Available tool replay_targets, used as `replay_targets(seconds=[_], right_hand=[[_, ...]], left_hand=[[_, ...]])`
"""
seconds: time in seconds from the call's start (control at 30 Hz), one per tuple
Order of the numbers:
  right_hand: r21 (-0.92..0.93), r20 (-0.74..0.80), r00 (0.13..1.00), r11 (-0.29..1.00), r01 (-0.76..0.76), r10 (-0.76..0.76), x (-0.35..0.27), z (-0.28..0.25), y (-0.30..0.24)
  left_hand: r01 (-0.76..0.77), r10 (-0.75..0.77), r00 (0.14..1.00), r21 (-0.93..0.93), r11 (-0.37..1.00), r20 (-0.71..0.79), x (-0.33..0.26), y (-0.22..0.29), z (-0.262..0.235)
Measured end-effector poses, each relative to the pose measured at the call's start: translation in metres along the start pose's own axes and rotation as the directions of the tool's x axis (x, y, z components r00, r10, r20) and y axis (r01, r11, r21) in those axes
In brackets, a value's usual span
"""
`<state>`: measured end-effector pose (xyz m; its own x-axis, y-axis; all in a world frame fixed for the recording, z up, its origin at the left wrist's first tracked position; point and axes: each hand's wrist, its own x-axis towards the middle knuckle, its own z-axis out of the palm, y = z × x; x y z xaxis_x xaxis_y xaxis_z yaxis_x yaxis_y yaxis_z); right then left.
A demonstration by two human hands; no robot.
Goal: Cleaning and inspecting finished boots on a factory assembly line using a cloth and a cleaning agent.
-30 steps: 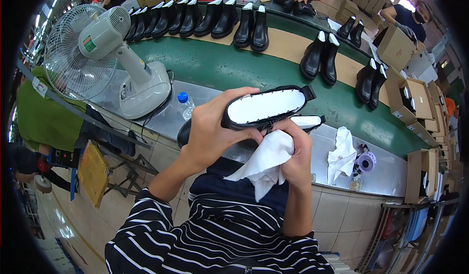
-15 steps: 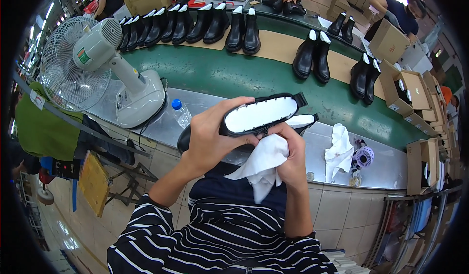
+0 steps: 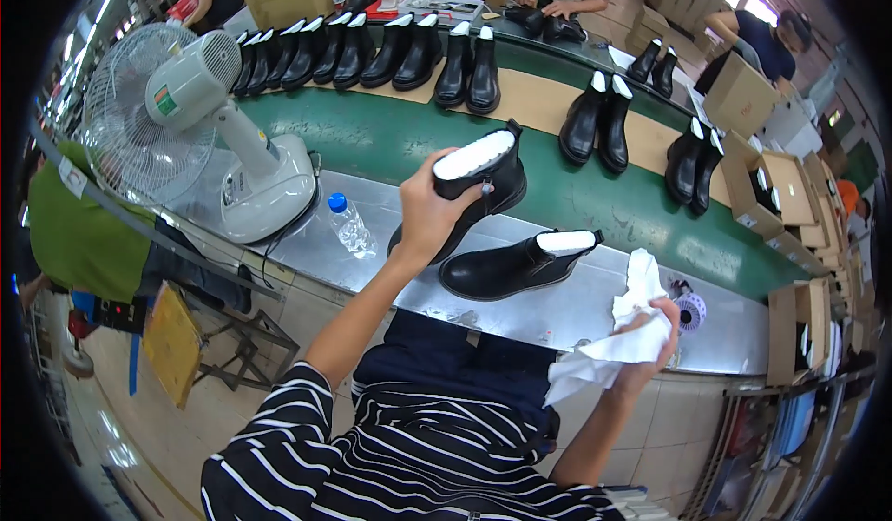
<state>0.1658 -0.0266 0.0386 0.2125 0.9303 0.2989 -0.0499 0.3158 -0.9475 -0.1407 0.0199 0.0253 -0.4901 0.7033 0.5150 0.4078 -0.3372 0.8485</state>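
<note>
Holding a black boot [image 3: 478, 186] up in the left hand [image 3: 423, 210], fingers clamped round its back, above the metal bench [image 3: 576, 307]. Toe down-left, top up-right, long way slanted. Squeezing a white cloth [image 3: 618, 349] in the right hand [image 3: 650, 335], off the boot. Looks wiped; second boot [image 3: 516, 265] lying flat, maybe still to do.

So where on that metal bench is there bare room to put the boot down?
Bare metal shows on the bench in front of the lying boot, between it and the near edge, and leftward toward the water bottle. The fan base crowds the left end; a white cloth and small reel crowd the right. The left hand holds the boot.
</note>
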Motion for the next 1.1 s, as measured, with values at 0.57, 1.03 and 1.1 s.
replay_targets(seconds=[0.57, 1.03, 1.1], right_hand=[[0.626, 0.522, 0.849, 0.713, -0.316, -0.082, -0.004, -0.104, 0.125], [0.481, 0.800, 0.590, 0.706, -0.519, -0.111, 0.138, -0.036, 0.245], [0.449, 0.835, 0.530, 0.738, -0.504, -0.147, 0.144, 0.002, 0.246]], left_hand=[[-0.343, 0.330, 0.864, -0.034, 0.939, 0.382, -0.016, -0.079, 0.020], [-0.348, 0.256, 0.884, 0.184, 0.919, 0.391, -0.059, -0.044, 0.035], [-0.352, 0.269, 0.871, 0.140, 0.925, 0.411, -0.061, -0.052, 0.044]])
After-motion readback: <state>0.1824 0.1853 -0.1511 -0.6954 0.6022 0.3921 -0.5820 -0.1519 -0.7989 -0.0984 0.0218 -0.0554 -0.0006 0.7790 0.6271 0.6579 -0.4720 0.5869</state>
